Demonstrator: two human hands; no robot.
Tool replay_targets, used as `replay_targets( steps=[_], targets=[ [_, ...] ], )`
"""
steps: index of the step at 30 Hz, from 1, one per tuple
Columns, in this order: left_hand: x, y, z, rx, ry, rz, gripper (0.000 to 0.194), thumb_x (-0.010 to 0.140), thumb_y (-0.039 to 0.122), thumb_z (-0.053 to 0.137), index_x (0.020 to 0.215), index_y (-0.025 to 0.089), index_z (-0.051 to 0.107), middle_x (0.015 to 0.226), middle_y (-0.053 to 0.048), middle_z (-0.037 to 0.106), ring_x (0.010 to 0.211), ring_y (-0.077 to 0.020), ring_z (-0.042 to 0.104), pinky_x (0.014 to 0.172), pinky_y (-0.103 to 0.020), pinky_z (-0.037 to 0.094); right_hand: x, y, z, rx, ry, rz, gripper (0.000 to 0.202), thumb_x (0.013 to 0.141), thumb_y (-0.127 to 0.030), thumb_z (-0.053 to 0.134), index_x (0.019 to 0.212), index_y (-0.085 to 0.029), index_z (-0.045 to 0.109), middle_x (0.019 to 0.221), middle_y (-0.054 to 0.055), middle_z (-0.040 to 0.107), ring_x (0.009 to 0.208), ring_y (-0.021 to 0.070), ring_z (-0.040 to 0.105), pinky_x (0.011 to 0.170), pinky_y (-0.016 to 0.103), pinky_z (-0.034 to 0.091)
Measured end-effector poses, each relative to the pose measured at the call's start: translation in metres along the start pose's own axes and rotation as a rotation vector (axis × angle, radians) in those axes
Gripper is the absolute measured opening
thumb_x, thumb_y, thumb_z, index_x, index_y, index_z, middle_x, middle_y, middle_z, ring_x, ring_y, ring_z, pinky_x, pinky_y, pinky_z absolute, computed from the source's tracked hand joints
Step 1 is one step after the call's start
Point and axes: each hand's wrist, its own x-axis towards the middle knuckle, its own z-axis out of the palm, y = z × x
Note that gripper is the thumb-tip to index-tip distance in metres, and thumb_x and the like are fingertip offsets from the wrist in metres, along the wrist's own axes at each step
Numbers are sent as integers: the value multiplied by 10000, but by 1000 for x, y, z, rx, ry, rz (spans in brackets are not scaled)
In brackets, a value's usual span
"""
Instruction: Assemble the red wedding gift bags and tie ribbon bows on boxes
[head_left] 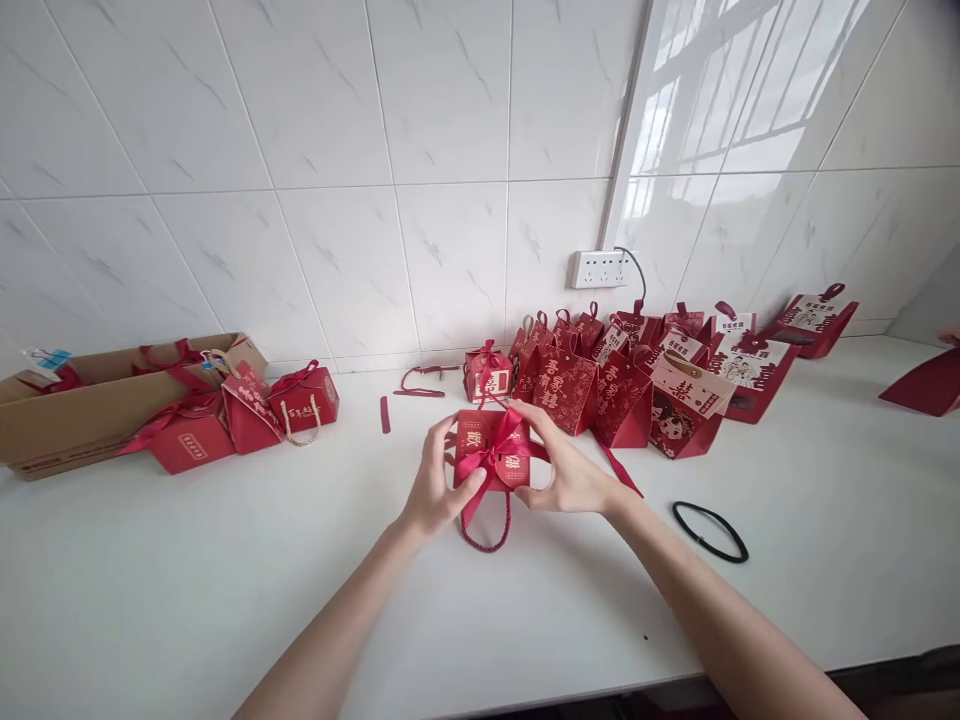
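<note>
A small red gift box (471,432) with gold characters is held between my two hands above the white table, at the centre of the view. A red ribbon (504,447) is tied in a bow on it, and a twisted red cord handle (487,548) hangs below. My left hand (441,478) grips the box's left side, its thumb near the lower front edge. On the right side, my right hand (564,468) holds the box with fingers at the top and thumb low. Just behind stands another small red box (487,374) with a bow.
Several red gift boxes (619,395) stand at the back right. More red boxes (196,437) lie beside a cardboard box (82,415) at left. A black loop (711,532) rests at right. A person's hand (951,336) shows near a red box (924,384).
</note>
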Motion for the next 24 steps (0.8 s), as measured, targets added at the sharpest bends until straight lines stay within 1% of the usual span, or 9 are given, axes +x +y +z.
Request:
replay_targets(
  steps=[3, 5, 8, 11, 13, 16, 18, 20, 24],
  targets=[
    [1, -12, 3, 12, -31, -56, 631, 782, 478, 587, 1280, 187, 332, 1291, -145, 453, 1195, -291, 452, 971, -455, 403, 1, 7, 0, 25, -69, 34, 836, 650, -169, 652, 1385, -258, 262, 1444, 101, 267, 1350, 266, 277, 1071, 432, 349],
    [1, -14, 6, 26, -60, -72, 655, 773, 468, 608, 1293, 195, 317, 1303, -142, 440, 1194, -289, 450, 989, -465, 390, 1, 9, 1, 125, -39, 111, 665, 744, -280, 630, 1337, -273, 329, 1425, 82, 318, 1335, 245, 312, 1057, 420, 362],
    [-3, -8, 12, 118, -68, -78, 778, 730, 432, 673, 1346, 225, 245, 1320, -144, 394, 1147, -278, 472, 946, -453, 431, 2, 4, 4, 238, 135, 205, 388, 838, -413, 548, 1188, -277, 453, 1369, 61, 415, 1285, 218, 399, 1021, 379, 396],
    [-6, -1, 18, 151, -65, -111, 835, 715, 427, 677, 1360, 230, 185, 1318, -154, 359, 1076, -250, 506, 875, -419, 483, 5, 1, 11, 173, 317, 203, 202, 839, -422, 552, 913, -234, 537, 1331, 66, 462, 1280, 228, 408, 1029, 373, 373],
    [-5, 1, 19, 130, -16, -152, 811, 709, 442, 669, 1333, 226, 199, 1278, -149, 384, 1046, -237, 522, 811, -384, 513, 7, 2, 15, 177, 391, 203, 201, 828, -414, 565, 814, -222, 507, 1320, 79, 463, 1266, 231, 423, 1020, 383, 381],
    [-3, 1, 19, 100, 82, -176, 657, 702, 444, 662, 1205, 222, 302, 1102, -87, 482, 952, -199, 555, 726, -320, 522, 9, 6, 22, 320, 454, 253, 293, 774, -430, 619, 874, -241, 418, 1333, 96, 426, 1236, 221, 455, 945, 372, 455],
    [-2, 1, 18, 86, 96, -162, 500, 705, 421, 657, 1056, 224, 361, 934, -24, 517, 809, -156, 567, 661, -276, 503, 9, 8, 24, 393, 448, 276, 371, 748, -449, 640, 882, -251, 356, 1335, 103, 410, 1244, 218, 445, 914, 359, 478],
    [-1, 3, 18, 71, 83, -144, 377, 705, 387, 656, 907, 226, 382, 814, 20, 512, 689, -122, 540, 623, -250, 475, 8, 7, 24, 414, 429, 287, 390, 755, -458, 632, 877, -254, 322, 1346, 106, 393, 1254, 215, 435, 928, 362, 468],
    [0, 7, 18, 19, 87, -138, 270, 716, 353, 633, 736, 211, 405, 745, 23, 518, 670, -116, 509, 647, -251, 460, 4, 6, 20, 421, 393, 316, 352, 798, -471, 578, 897, -263, 312, 1388, 95, 358, 1266, 207, 426, 966, 376, 432]
  ],
)
